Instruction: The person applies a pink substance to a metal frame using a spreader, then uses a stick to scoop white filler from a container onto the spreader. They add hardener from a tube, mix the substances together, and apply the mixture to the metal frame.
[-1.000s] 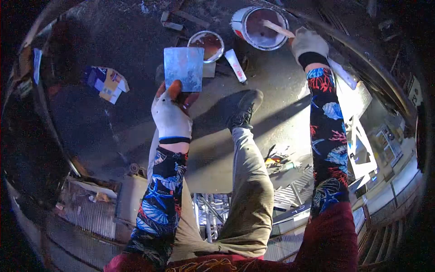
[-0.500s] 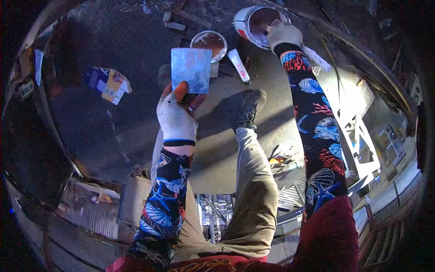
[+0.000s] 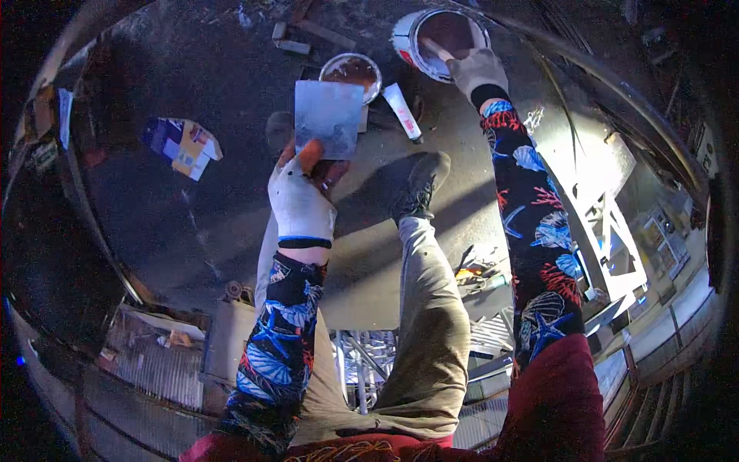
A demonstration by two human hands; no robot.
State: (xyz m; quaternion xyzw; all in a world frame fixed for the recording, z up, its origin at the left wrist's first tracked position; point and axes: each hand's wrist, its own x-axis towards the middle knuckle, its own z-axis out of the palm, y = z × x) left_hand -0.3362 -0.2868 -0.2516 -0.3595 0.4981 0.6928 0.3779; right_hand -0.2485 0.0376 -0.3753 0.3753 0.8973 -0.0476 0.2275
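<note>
My left hand (image 3: 302,192), in a white glove with bare fingertips, grips the lower edge of a flat, square grey metal plate (image 3: 329,115), thumb on its face. My right hand (image 3: 479,75), gloved too, is closed at the near rim of a white bucket (image 3: 404,40). A pale, stick-like piece (image 3: 437,49) runs from its fingers into the bucket; its far end is hard to make out. Brown material shows inside. Behind the plate lies a round lid or shallow tub (image 3: 351,69) smeared with brown. Beside it rests a white tube (image 3: 401,109) with red print.
A torn cardboard piece (image 3: 187,146) lies on the dark floor at left. My shoe (image 3: 419,185) stands below the tube. Tools (image 3: 479,273) lie right of my leg. A white metal frame (image 3: 616,246) is at right, under bright light. A metal bar (image 3: 292,38) lies at the back.
My right hand has shifted slightly down and left at the bucket, and the pale stick-like piece shows more clearly. The plate in my left hand has tilted a little and looks duller.
</note>
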